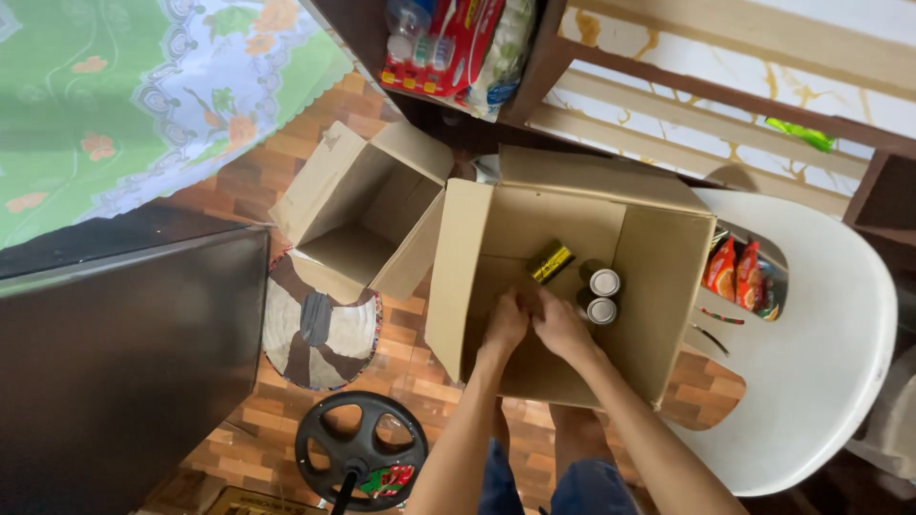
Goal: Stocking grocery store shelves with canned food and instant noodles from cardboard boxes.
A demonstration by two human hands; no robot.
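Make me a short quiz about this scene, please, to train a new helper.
1. True or false: both hands, left hand and right hand, are inside the big box.
2. How many cans stand upright with their round tops showing in the big box?
A. two
B. five
C. none
3. Fill in: the small box on the floor is ____ (full or empty).

Key
1. True. The hands are close together, low in the big box.
2. A. Two cans stand side by side; a gold can lies beside them.
3. Empty. Only its bare bottom shows.
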